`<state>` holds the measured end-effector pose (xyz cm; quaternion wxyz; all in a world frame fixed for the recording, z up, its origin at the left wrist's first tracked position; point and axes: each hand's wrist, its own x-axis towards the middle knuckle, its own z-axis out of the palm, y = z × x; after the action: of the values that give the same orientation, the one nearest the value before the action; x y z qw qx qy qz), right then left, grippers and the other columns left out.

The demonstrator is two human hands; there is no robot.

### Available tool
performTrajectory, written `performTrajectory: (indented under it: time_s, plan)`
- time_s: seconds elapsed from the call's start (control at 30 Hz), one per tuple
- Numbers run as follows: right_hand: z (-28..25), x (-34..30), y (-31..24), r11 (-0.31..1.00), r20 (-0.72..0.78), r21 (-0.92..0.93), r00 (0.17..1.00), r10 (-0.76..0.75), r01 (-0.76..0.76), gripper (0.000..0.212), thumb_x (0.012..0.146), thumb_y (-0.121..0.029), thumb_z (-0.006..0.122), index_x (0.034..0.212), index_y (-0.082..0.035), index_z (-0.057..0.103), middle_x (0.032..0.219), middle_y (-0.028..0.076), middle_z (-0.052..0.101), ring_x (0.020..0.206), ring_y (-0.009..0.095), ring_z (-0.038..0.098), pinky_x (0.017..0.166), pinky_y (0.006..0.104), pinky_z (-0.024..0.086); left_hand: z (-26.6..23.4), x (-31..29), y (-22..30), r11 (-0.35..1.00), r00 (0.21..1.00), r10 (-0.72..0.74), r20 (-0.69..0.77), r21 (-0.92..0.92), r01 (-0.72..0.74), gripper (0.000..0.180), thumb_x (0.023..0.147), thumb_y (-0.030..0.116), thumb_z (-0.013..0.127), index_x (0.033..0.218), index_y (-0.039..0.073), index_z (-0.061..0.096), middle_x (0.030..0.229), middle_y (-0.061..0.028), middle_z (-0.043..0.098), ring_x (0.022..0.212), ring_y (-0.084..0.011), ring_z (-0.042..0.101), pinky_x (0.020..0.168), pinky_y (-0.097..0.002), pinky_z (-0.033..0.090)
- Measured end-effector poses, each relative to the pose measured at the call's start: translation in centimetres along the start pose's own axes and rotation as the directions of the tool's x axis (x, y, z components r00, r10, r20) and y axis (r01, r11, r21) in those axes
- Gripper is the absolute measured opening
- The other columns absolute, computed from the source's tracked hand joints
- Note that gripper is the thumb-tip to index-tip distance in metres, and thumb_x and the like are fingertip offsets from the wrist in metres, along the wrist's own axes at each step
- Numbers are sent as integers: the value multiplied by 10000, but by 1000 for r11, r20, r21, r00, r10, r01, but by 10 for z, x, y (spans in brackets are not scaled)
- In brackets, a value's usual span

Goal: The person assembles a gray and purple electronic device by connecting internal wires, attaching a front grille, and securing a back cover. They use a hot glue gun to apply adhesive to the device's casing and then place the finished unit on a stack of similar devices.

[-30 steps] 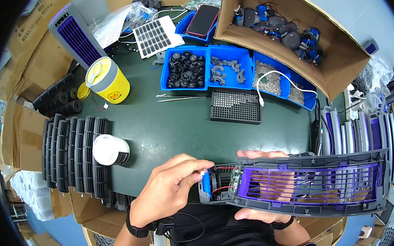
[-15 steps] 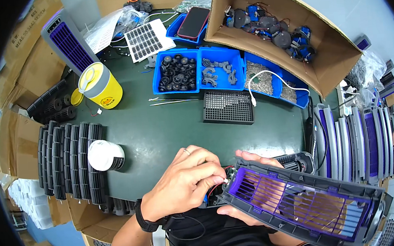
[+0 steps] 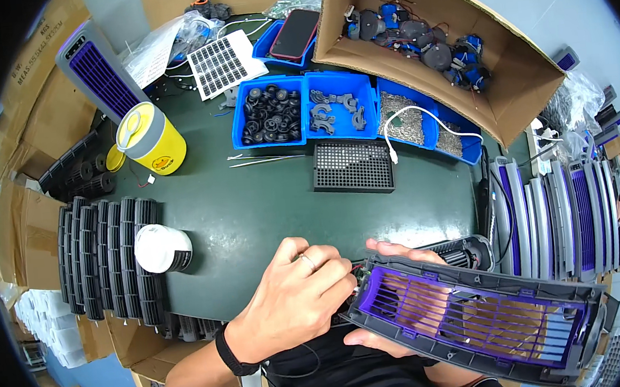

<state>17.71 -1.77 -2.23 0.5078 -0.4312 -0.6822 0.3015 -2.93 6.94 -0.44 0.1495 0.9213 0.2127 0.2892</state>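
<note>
A long grey plastic fan housing with a purple slatted grille (image 3: 475, 315) is held at the near right, cradled from beneath by the right hand (image 3: 381, 335). The left hand (image 3: 297, 298) is pinched narrowly at its left end, where small wires show. The housing is judged light, stiff, with breakable slats; the frame edges are best gripped.

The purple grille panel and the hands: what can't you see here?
Head view:
- Left hand fingertips and whatever they pinch: hidden by the fingers and the grey-framed purple plastic grille panel.
- Right hand: mostly under that panel.
- Panel's far end: cut off by the picture's edge.
- Small grey parts in the blue plastic bins: too small to identify.
</note>
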Motion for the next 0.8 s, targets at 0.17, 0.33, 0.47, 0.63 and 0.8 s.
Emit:
performTrajectory:
  time_s: [0.17,0.33,0.47,0.63,0.8]
  plan:
    - [-4,2,-2,996,24,70,998,51,-53,1234,686,-451,1021,1531,7,246,1505,233,492,1442,357,513,1203,483,441,0,-3,5,992,998,63,-17,110,-61,337,644,77,735,981,90,738,1053,-8,671,1031,-194,654,870,-436,452]
    - [-3,-3,2,927,12,327,982,187,-181,1162,702,-414,1023,1512,12,307,1515,220,506,1431,320,522,1200,455,438,-2,-4,2,979,990,142,-25,149,-136,200,741,146,761,924,74,732,1059,-12,682,1051,-189,636,885,-426,453]
    - [-2,-8,7,930,0,319,982,191,-181,1171,699,-419,1025,1522,4,308,1529,194,510,1423,295,525,1197,448,436,-1,-5,2,978,988,153,-26,149,-148,197,728,145,768,912,83,735,1042,-11,686,1027,-188,640,878,-424,457]
    - [-11,-4,1,966,72,204,987,144,-156,1180,689,-413,1031,1524,-4,304,1525,193,510,1430,294,518,1197,451,437,3,-7,7,979,988,143,-50,154,-134,219,702,139,764,908,74,733,1011,-15,674,1004,-193,638,876,-423,461]
    - [6,-9,8,946,-108,322,994,17,19,1180,662,-372,1050,1516,-8,322,1511,222,506,1427,340,532,1198,475,446,7,-3,10,980,988,150,-40,136,-144,237,700,122,744,926,53,728,978,-49,655,1001,-212,635,877,-431,470]
